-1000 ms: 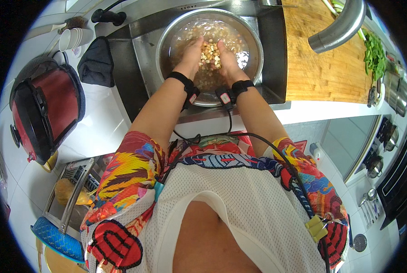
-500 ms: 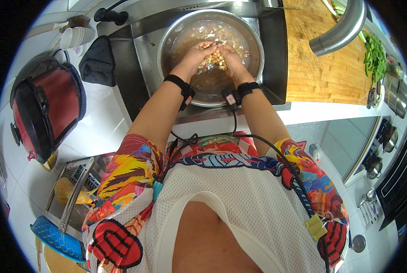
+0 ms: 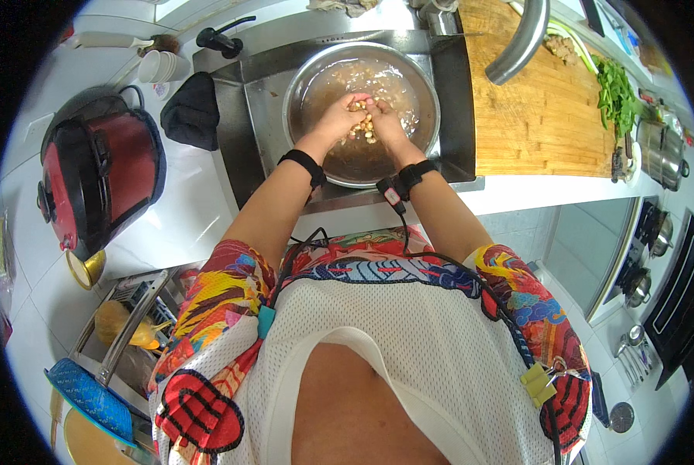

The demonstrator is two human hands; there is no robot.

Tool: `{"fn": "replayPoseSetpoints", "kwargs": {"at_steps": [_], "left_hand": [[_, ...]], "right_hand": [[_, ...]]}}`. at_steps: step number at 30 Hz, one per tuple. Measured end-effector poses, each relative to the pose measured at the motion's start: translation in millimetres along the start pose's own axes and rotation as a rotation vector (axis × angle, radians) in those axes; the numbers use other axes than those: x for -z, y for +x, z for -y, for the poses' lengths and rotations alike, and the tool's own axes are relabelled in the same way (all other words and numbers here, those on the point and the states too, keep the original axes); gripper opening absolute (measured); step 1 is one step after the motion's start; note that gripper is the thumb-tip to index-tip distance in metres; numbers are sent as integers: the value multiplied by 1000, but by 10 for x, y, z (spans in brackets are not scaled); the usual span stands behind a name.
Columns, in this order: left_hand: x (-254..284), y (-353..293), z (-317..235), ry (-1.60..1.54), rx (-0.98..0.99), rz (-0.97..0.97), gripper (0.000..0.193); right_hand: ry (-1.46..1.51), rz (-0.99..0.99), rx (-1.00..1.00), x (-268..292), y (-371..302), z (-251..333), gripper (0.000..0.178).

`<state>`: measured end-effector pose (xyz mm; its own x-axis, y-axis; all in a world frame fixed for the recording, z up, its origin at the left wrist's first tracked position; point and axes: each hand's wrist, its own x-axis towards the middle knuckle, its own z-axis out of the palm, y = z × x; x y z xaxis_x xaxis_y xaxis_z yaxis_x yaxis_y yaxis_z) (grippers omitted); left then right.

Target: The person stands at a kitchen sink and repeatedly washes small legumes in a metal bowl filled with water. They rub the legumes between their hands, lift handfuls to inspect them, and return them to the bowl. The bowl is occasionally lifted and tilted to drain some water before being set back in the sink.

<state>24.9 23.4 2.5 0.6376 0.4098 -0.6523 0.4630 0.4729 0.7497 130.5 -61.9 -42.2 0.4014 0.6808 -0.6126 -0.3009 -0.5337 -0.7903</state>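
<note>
A round metal basin (image 3: 431,118) stands in the steel sink (image 3: 263,101), holding cloudy brownish water with many pale and tan beans or peanuts in it. Over its middle, my left hand (image 3: 339,122) and my right hand (image 3: 386,125) meet at the fingers. Both are curled round a clump of wet beans (image 3: 360,128), peanut-like in shape, some showing between the palms. The fingertips are partly hidden behind the hands. Each wrist wears a black strap, and a cable runs from the right one.
Right of the sink lies a wooden cutting board (image 3: 533,128) with ginger (image 3: 562,49) and leafy greens (image 3: 615,97); the faucet (image 3: 517,53) hangs over it. At left are a black cloth (image 3: 190,112), stacked paper cups (image 3: 157,67) and a red rice cooker (image 3: 126,170).
My hands have drawn closer together, and fewer beans show between them. The whole view has shifted slightly, bringing the ginger into sight.
</note>
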Motion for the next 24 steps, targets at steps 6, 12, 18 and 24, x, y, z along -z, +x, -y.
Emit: {"fn": "replayPoseSetpoints", "kwargs": {"at_steps": [6,12,18,24], "left_hand": [[65,-257,-66,-404,89,-25,32],[134,-469,-149,-551,94,3,33],[51,-594,-289,-559,34,46,33],[-19,-750,-449,-457,15,-5,33]], "right_hand": [[272,260,-157,109,-367,300,42],[-317,178,234,177,-536,524,28],[-182,208,300,139,-636,637,18],[-93,199,261,149,-717,821,9]]}}
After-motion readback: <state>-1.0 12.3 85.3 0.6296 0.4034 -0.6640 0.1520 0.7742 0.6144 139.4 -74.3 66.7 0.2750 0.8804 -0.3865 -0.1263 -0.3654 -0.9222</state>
